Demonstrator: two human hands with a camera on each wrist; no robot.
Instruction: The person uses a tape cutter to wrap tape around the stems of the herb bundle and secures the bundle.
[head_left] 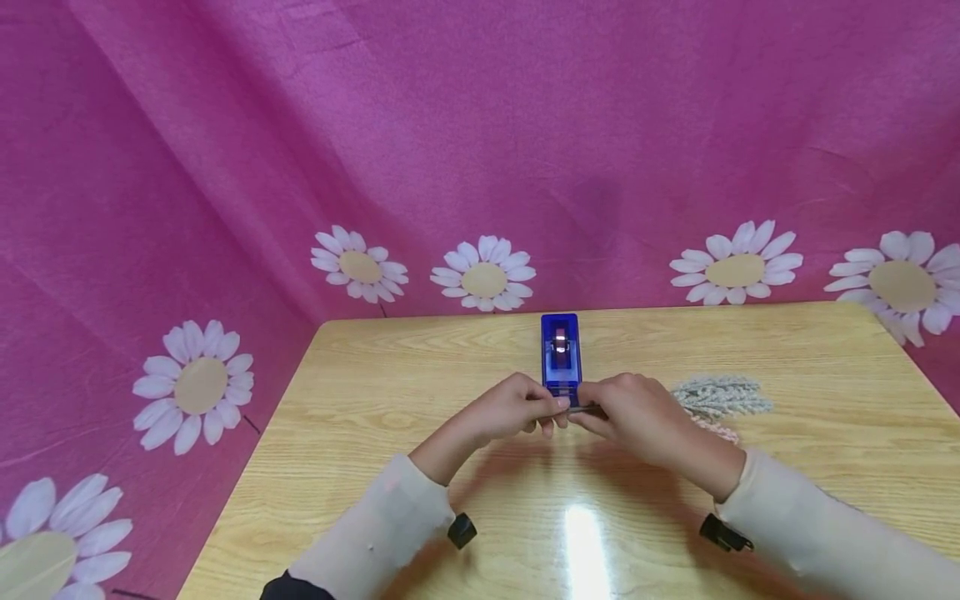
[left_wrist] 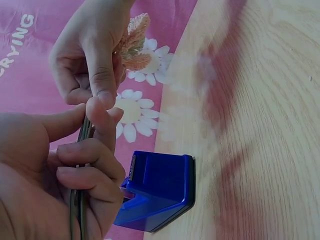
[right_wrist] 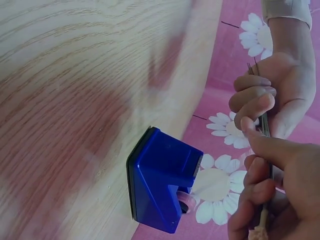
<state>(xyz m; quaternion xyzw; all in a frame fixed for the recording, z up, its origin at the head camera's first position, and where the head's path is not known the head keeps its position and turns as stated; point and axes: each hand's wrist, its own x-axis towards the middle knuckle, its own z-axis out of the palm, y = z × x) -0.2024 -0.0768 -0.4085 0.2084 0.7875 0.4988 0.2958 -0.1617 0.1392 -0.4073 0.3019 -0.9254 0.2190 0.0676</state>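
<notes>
My left hand (head_left: 517,404) curls its fingers around a few thin green stems (left_wrist: 76,215), whose ends stick out past it in the right wrist view. The right hand (head_left: 637,412) grips the same stems closer to the flower heads, and the fingertips of both hands meet there. Beyond the right hand the grey-green flower heads (head_left: 723,395) and pinkish-orange ones (left_wrist: 136,50) spread out; they look knitted or crocheted. Just behind the hands stands a blue tape dispenser (head_left: 561,379) with a roll in it. Whether any tape lies between the fingers, I cannot tell.
The wooden table (head_left: 390,358) carries the dispenser near its far side. A pink cloth (head_left: 480,125) with large white daisies hangs behind the table and along its left. Black wrist mounts (head_left: 462,530) sit below both forearms.
</notes>
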